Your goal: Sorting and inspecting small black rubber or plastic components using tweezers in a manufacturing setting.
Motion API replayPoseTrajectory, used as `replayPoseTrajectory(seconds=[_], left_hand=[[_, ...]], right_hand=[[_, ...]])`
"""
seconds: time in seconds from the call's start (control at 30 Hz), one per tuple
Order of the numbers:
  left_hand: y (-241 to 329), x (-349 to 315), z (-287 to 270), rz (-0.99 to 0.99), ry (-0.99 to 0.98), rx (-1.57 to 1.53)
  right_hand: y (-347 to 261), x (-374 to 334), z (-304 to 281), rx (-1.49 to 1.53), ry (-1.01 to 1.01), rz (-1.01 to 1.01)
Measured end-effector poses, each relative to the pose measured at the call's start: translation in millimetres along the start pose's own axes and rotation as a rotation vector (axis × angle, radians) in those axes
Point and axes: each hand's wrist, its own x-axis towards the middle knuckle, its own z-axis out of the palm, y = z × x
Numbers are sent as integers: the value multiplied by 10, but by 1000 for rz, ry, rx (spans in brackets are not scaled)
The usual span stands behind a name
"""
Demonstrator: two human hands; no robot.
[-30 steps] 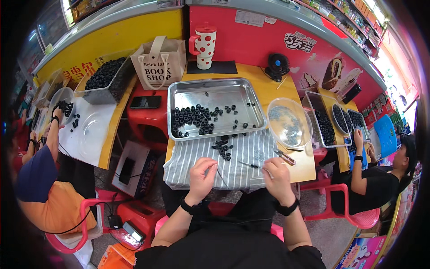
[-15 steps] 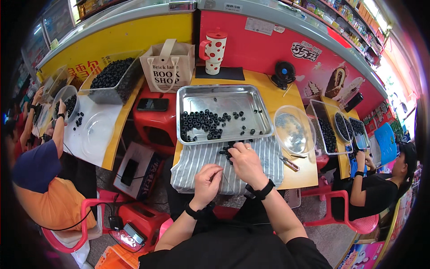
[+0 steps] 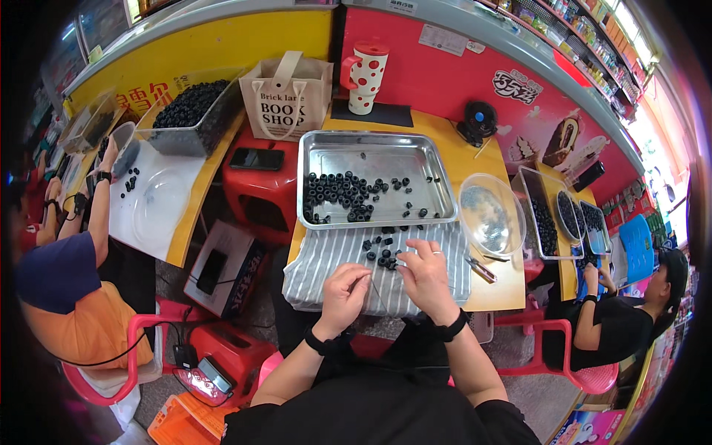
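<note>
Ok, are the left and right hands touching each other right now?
Apart. The head view shows it: a strip of the striped cloth is visible between the left hand and the right hand.

The bare right hand (image 3: 430, 278) has come closer to the bare left hand (image 3: 344, 295); just left of its fingers (image 3: 423, 250), small round black beads (image 3: 383, 262) lie more scattered.

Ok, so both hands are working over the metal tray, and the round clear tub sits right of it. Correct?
Not quite: the left hand and right hand are over the striped cloth, nearer the person than the metal tray, per the head view. The round clear tub sits right of it.
</note>
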Motion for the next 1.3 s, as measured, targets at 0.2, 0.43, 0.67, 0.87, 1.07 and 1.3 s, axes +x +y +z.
replayPoseTrajectory(seconds=[0.2, 0.43, 0.67, 0.87, 1.07, 1.3], left_hand=[[-61, -15, 13, 14, -11, -35], [-54, -23, -4, -26, -44, -85], [-85, 1, 9, 4, -23, -55], [-194, 0, 25, 4, -21, -79], [-159, 17, 24, -3, -68, -167], [-66, -3, 147, -214, -164, -505]], right_hand=[[-190, 82, 224, -178, -63, -4], [-162, -3, 265, -145, -104, 74], [-167, -31, 325, -197, -77, 96], [-192, -120, 339, -178, -22, 75], [-146, -252, 209, 40, 137, 7], [-160, -294, 227, 166, 184, -87]])
